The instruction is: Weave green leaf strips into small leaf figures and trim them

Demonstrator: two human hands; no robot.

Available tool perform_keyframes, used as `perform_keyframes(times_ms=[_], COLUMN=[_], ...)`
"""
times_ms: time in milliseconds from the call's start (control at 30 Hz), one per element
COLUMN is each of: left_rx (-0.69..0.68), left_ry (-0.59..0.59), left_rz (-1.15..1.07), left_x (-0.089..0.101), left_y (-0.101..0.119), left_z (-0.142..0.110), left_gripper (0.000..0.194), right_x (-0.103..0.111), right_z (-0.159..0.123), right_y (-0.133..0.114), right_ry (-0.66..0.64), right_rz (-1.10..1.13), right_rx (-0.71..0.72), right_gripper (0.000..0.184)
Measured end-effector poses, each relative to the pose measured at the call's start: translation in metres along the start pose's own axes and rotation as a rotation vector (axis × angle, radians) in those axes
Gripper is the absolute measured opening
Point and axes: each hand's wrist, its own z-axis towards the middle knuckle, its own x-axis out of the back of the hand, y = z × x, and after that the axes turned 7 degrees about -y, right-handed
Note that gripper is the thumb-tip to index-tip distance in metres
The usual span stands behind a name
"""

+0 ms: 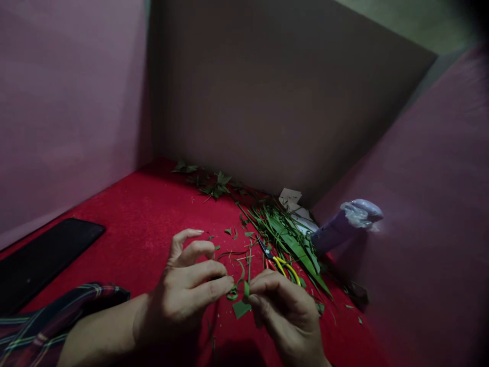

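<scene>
Between my two hands is a thin green leaf strip, bent into a loop. My left hand pinches its curled end with thumb and index finger, while the other fingers stay raised and curved. The thumb and index finger of my right hand are closed on the other side of the strip. A small square piece of green leaf shows just below the strip. Beyond my right hand lie scissors with yellow handles and dark blades. Red handles of another tool show beside them, partly covered.
A pile of long green leaves lies right of centre on the red cloth. Leafy sprigs lie along the back wall. White papers and a purple container topped with clear plastic stand behind the pile. A black flat object lies left.
</scene>
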Motion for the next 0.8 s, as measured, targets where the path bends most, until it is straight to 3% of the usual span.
perform_keyframes(times_ms=[167, 367, 667, 800], left_rx=[-0.017, -0.018, -0.063, -0.084], left_ry=[0.002, 0.008, -0.057, -0.063], left_rz=[-0.037, -0.060, -0.052, -0.072], left_x=[-0.005, -0.007, -0.009, -0.009], left_y=[0.001, 0.002, -0.004, -0.004], left_z=[-0.001, -0.001, -0.008, -0.009], left_gripper=[0.024, 0.029, 0.025, 0.025], right_x=[-0.007, -0.012, -0.014, -0.013], right_z=[-0.003, -0.007, -0.006, -0.007], right_y=[0.003, 0.010, 0.007, 0.010], right_ry=[0.041, 0.015, 0.049, 0.046], right_rz=[-0.154, -0.011, -0.121, -0.229], right_rx=[0.096, 0.085, 0.092, 0.190], right_gripper=[0.010, 0.033, 0.016, 0.027])
